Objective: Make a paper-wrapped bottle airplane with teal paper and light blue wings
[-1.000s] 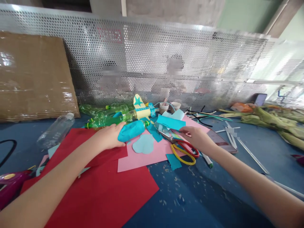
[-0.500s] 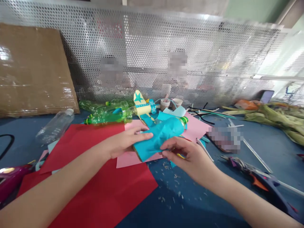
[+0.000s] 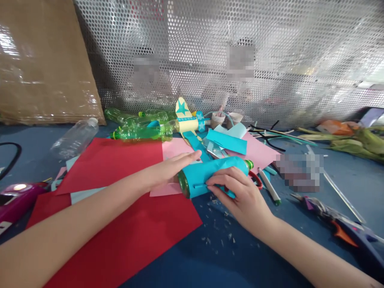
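A green plastic bottle (image 3: 183, 184) lies on its side, wrapped in a sheet of blue paper (image 3: 199, 172), with its green cap (image 3: 249, 164) pointing right. My right hand (image 3: 237, 192) pinches the paper's edge against the front of the bottle, fingertips together near a small fold. My left hand (image 3: 171, 170) is beside the bottle's left end with its fingers stretched out; whether its fingertips touch the bottle is hard to see. Behind it lies a bottle craft with cream and blue paper and star shapes (image 3: 187, 124).
Red paper sheets (image 3: 129, 232) and pink paper (image 3: 255, 150) cover part of the blue table. A glue gun (image 3: 336, 224) and a white marker (image 3: 270, 186) lie right; a magenta glue gun (image 3: 21, 200) left. Green bottles (image 3: 141, 132) lie at the back, near a perforated metal panel (image 3: 195, 52).
The wrapped bottle has turned to lie more level and lower. My left hand has moved off the paper, fingers straightened; my right hand keeps its pinch on the paper's edge.
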{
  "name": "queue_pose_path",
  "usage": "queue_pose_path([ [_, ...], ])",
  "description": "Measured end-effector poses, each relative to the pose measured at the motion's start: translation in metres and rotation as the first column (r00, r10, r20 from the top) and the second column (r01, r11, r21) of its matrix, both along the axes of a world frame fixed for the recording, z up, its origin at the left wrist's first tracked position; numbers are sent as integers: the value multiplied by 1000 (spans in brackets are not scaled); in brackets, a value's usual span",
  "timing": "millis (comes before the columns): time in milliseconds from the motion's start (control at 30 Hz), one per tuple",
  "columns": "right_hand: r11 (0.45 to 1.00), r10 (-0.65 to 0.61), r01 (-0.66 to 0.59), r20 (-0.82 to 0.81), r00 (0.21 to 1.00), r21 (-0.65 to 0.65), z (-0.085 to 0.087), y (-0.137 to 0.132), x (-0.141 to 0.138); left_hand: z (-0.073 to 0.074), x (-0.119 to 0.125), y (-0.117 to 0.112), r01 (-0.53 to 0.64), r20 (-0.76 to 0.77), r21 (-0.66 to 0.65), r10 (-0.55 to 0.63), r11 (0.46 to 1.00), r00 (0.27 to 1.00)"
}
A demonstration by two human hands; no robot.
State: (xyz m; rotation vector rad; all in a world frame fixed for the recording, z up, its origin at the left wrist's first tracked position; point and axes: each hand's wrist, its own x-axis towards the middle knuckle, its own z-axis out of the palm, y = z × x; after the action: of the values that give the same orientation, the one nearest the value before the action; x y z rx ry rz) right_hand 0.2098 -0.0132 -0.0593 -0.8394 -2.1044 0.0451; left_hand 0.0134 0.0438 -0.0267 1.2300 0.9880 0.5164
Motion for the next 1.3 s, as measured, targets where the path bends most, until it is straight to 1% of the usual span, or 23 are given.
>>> queue_pose_path([
  [67, 998, -13, 12, 26, 1000, 55, -1, 2, 3, 2, -3, 1, 41, 45, 3, -41, 999, 998],
  [167, 992, -27, 16, 88, 996, 122, -1, 5, 7, 4, -7, 2, 113, 4, 104, -114, 988, 994],
  [233, 990, -44, 31, 96, 994, 135, 0, 6, 8, 3, -9, 3, 147, -25, 167, -145, 975, 989],
  [300, 990, -63, 53, 76, 995, 130, 0, 6, 7, 1, -9, 3, 168, -27, 175, -166, 970, 986],
  [400, 991, -70, 64, 53, 996, 121, 1, 7, 6, -3, -8, 3, 176, 1, 148, -178, 973, 984],
  [567, 992, -70, 63, 55, 996, 113, 0, 7, 5, -8, -9, 2, 151, -14, 173, -151, 973, 988],
  [733, 992, -77, 67, 87, 993, 105, -1, 7, 5, -9, -11, 2, 149, 31, 119, -153, 982, 988],
  [900, 996, -67, 60, 97, 993, 70, -1, 7, 5, -7, -8, 1, 127, 5, 167, -130, 978, 992],
  [967, 994, -73, 67, 77, 994, 82, 0, 7, 4, -6, -6, 0, 87, 24, 123, -90, 989, 996],
  [1033, 991, -87, 81, 47, 995, 104, 3, 7, 3, -5, -5, -1, 44, 52, 46, -46, 998, 998],
  [1100, 988, -98, 94, 29, 995, 125, 7, 7, 3, -4, -3, -2, 25, 93, -33, -22, 999, 995],
  [1167, 986, -113, 108, 31, 993, 128, 11, 6, 3, -4, -2, -3, 35, 175, -95, -17, 995, 984],
  [1233, 984, -143, 140, 18, 990, 110, 14, 6, 4, -2, 0, -5, 55, 296, -177, -1, 983, 955],
  [1300, 976, -202, 204, -36, 979, 81, 17, 6, 7, 2, 2, -7, 55, 380, -263, 50, 963, 924],
])
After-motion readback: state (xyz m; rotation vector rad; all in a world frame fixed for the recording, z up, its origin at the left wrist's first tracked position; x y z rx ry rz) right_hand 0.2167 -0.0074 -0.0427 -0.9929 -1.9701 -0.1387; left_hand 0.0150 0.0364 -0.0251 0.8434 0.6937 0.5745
